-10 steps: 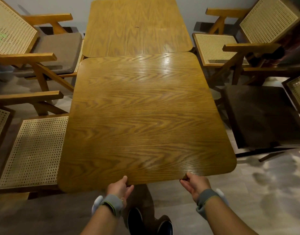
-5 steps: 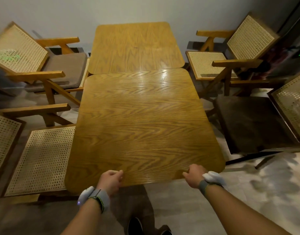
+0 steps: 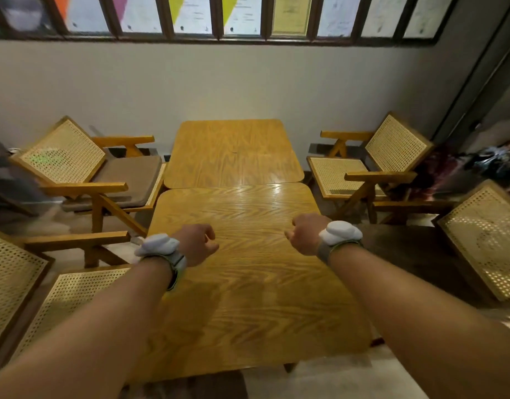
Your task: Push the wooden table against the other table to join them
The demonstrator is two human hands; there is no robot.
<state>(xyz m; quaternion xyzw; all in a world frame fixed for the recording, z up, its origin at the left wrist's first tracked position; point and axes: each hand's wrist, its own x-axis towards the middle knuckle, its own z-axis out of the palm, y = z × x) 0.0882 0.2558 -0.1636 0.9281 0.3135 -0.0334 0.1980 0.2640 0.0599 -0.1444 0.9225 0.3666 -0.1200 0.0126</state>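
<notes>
Joined wooden table (image 3: 256,283) | left hand (image 3: 196,244), right hand (image 3: 304,234) raised above | grips loosely curled, empty

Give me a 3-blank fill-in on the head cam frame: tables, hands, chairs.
1. The near wooden table has its far edge against the far table, which stands by the ____.
2. The left hand and the right hand hover above the near tabletop, both holding ____.
3. The brown cushion lies on the seat of a cane armchair on the person's ____ side.

Missing words: wall; nothing; left
</notes>
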